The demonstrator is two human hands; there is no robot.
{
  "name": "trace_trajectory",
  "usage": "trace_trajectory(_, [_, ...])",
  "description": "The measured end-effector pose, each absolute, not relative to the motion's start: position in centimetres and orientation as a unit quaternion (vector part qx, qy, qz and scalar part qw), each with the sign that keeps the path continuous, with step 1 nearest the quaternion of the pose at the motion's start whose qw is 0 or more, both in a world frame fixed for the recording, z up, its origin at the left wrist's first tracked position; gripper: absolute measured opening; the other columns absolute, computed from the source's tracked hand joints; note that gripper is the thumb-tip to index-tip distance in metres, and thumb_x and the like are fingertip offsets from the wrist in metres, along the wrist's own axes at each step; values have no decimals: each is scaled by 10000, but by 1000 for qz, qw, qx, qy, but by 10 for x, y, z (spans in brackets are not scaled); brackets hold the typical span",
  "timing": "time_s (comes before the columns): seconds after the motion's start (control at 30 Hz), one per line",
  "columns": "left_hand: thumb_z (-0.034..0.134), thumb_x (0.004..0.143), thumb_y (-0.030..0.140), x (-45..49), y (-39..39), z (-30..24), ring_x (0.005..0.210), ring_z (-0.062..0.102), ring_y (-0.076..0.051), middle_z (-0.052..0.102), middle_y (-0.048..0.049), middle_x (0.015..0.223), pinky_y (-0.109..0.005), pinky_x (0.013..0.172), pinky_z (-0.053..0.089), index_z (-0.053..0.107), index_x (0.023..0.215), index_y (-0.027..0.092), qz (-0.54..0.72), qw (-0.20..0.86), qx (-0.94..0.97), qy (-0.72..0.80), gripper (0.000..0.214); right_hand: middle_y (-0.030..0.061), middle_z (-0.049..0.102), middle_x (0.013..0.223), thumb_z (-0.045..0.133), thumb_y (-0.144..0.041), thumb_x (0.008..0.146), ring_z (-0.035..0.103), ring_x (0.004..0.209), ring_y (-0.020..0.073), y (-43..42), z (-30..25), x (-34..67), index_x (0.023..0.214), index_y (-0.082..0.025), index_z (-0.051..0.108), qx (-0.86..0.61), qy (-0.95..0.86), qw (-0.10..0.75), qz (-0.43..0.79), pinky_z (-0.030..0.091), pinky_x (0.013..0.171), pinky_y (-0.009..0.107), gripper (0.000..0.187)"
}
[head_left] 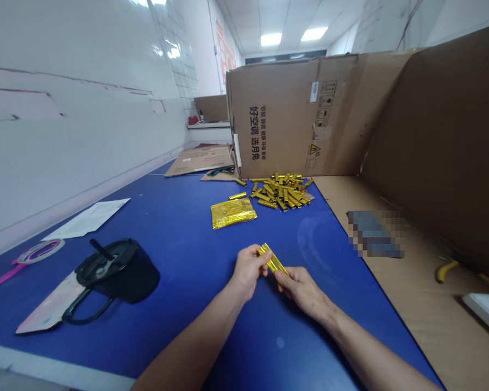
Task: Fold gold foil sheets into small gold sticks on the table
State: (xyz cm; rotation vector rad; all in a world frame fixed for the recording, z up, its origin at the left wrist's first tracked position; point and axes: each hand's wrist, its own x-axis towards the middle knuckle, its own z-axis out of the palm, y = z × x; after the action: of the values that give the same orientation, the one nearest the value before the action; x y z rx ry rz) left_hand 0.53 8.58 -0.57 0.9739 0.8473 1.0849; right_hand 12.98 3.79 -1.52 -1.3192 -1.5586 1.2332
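Observation:
Between my two hands, over the blue table, is a narrow gold foil strip-shaped packet point(275, 263), tilted with its upper end to the left. My left hand point(249, 267) pinches the upper end with thumb and fingers. At the lower end, my right hand point(302, 288) grips it the same way. Beyond them lies a flat, wider gold foil packet point(233, 213). A single gold stick point(237, 196) rests just behind that packet. Farther back on the right is a loose pile of small gold sticks point(284, 193).
On the left stand a black lidded mug point(132, 271), a tape roll point(44, 251) and a white paper sheet point(87, 219). Large cardboard boxes point(285, 119) wall off the back and right. Scissors point(221, 170) lie on cardboard at the back. A blurred dark item point(372, 233) sits right.

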Motion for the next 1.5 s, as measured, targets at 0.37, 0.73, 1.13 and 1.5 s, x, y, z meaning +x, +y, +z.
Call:
trace_trajectory(0.37, [662,570,304,-7,92,2,346,406,-50,527,23,491,-171,341,327,466,644,142,351,689,519,363,265,-76,289,384,475,-506,705,205,354,55,51,-15,146,481,-178,411,-541,-468,539,446,123,352,213,402])
trace_trajectory(0.73, [604,617,283,6,79,-2,363,436,-53,537,14,526,-176,358,365,463,670,137,349,695,532,335,210,-66,329,366,522,-505,678,249,342,52,46,-10,138,452,-170,424,-511,-524,497,467,185,348,204,416])
trace_trajectory(1.13, [610,616,334,1,80,-2,322,394,-39,520,29,499,-160,327,321,448,657,150,299,695,564,330,249,-61,300,368,522,-520,668,227,363,57,47,-15,137,410,-180,374,-563,-461,539,423,163,361,226,452])
trace_trajectory(1.5, [626,595,299,-19,99,4,317,391,-38,509,30,479,-151,323,293,462,649,144,275,703,549,360,232,-76,294,376,503,-496,698,223,351,53,51,-8,147,467,-186,376,-548,-441,573,421,148,352,207,407])
